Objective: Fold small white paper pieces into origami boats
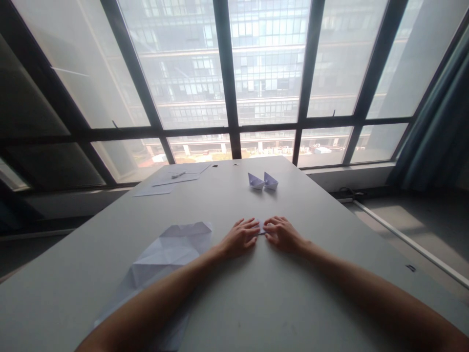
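I saw the bare left hand [240, 238] and bare right hand [283, 234] holding a small folded white paper [261, 229] (mostly hidden) between them on the smooth white table [234, 303]; uneven pressure could have skewed its fold.

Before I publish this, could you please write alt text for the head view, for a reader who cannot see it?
A person's left hand and right hand are on a small folded paper on a white table. Two folded paper boats stand beyond the hands, creased paper lies to their left, and tall windows rise behind.
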